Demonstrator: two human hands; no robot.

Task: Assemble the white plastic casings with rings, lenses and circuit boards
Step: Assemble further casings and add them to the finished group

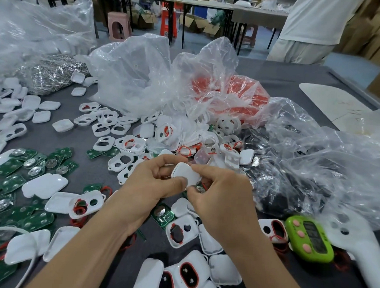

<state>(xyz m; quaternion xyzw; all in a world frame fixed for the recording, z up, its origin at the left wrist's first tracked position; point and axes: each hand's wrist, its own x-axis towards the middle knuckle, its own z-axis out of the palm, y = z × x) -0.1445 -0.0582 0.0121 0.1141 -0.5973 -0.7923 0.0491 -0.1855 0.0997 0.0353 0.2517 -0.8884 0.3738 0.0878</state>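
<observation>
Near centre of the head view, just above the grey table [284,78]: holding one white casing [187,174] between both hands, smooth closed side up and tilted. Pinching its left edge with the left hand [153,185], thumb laid across the near face, fingers curled behind. Pinching its right edge with the right hand [221,201], index fingertip on the top rim, thumb tucked underneath. Pressed below the casing, by that thumb: a small silvery round part [199,189], too hidden to name surely. Just near of the hands, lying flat: a green circuit board [163,215] bearing a coin cell [161,211], and beside it to the right an open casing half [181,229] with a red-edged dark disc inside. Nearer still, at the bottom edge: closed white units [186,271] with red-rimmed dark windows. Left of the hands: heaped green boards [15,181] studded with shiny domes, mixed with white shells [44,185]. Beyond the hands, on the far side: scattered white frames [103,128] with two openings each, some edged in red, spilling from clear plastic bags [131,73]. Behind those, a red bag [240,91]; far left, a bag of shiny metal bits [51,74]. Right of the hands: a crumpled clear bag of dark parts [291,173]. Near right: a pink-buttoned green timer [310,238], just beside a white handle-shaped object [364,253]. Far right, past the table: a person [313,27] standing in pale clothes.
</observation>
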